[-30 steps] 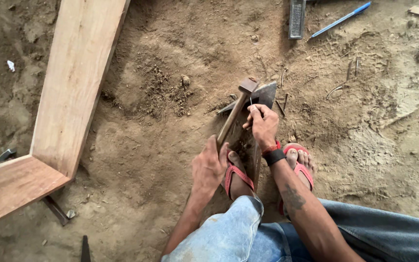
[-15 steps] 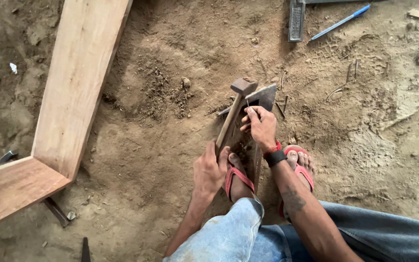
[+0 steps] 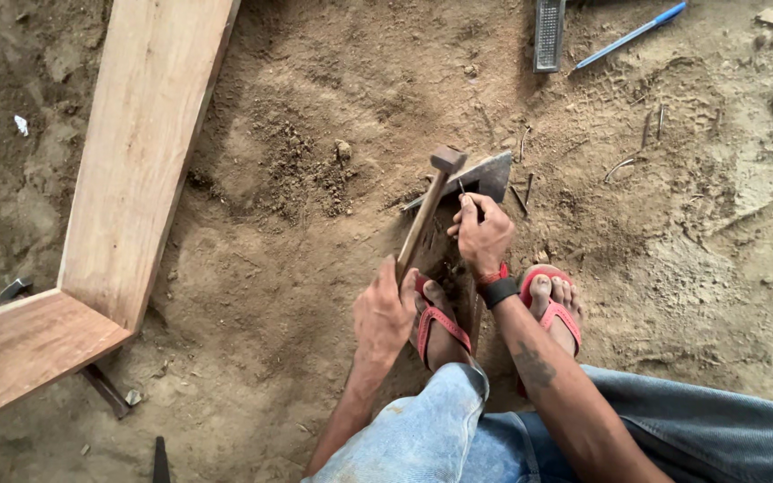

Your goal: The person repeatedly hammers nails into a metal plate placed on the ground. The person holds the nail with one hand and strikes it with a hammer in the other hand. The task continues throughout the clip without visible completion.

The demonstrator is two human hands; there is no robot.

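My left hand [image 3: 385, 313] grips the wooden handle of a hammer [image 3: 426, 211], whose head is raised over a flat metal blade [image 3: 485, 175] lying on the dirt. My right hand [image 3: 483, 234], with a dark wristband, pinches a thin nail upright on the blade's near edge. My feet in red sandals [image 3: 445, 326] rest just behind the hands, one on the blade's long handle.
An L-shaped wooden frame [image 3: 140, 152] lies on the dirt at left. A grey metal file [image 3: 548, 34] and a blue pen [image 3: 630, 34] lie at the top. Several loose nails [image 3: 621, 165] are scattered right of the blade.
The hammer head has moved slightly, staying over the blade. My right hand keeps the nail in place. The view has shifted a little.
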